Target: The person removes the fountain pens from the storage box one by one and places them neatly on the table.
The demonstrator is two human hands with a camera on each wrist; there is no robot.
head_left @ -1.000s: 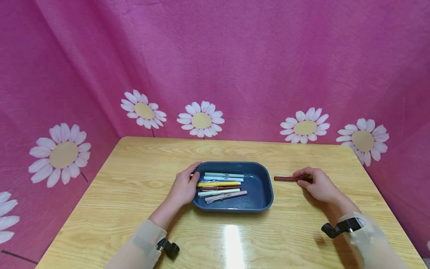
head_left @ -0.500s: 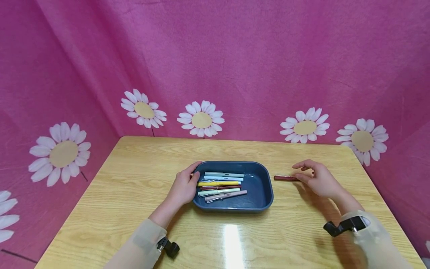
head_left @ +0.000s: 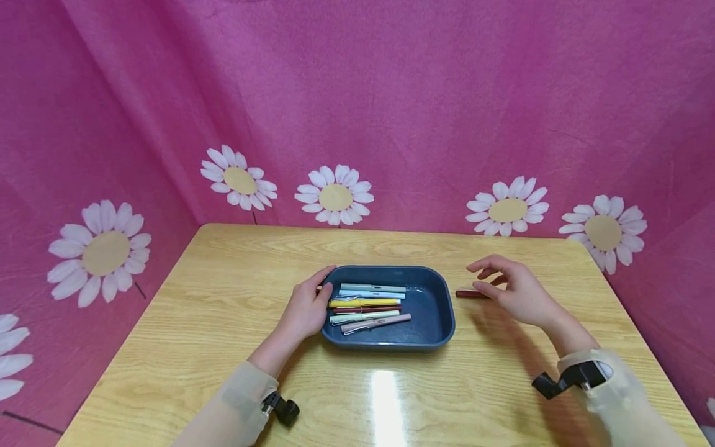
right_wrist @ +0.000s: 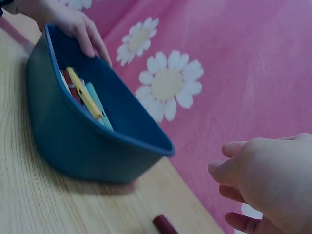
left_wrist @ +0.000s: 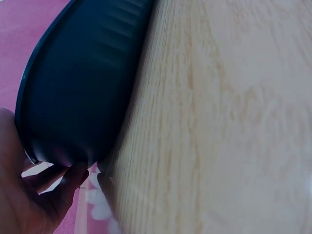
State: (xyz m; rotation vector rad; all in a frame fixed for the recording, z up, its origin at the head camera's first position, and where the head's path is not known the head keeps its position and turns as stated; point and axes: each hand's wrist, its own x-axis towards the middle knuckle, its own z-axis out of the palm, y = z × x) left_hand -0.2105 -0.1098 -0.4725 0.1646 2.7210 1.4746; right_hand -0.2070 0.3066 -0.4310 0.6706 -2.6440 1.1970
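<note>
A dark blue plastic bin (head_left: pixel 388 347) stands on the table, and my left hand (head_left: pixel 306 308) grips its left end with the thumb over the rim. Inside lie several pens side by side, among them a yellow pen (head_left: pixel 365 303), a dark red pen (head_left: pixel 365 310) and a grey-pink pen (head_left: pixel 377 323). Right of the bin another dark red pen (head_left: pixel 468 293) lies on the table, partly hidden by my right hand (head_left: pixel 516 292). That hand hovers above the pen, fingers loosely bent, holding nothing. The right wrist view shows only the end of this pen (right_wrist: pixel 165 224).
The wooden table (head_left: pixel 251 261) runs back to a pink curtain (head_left: pixel 391 124) printed with white daisies. A small black camera (head_left: pixel 282 410) is strapped to the left wrist and another camera (head_left: pixel 570 377) to the right one.
My right hand was at the dark red pen on the table, then came off it and shifted left above it. The pen stays on the table. Left hand and bin have hardly moved.
</note>
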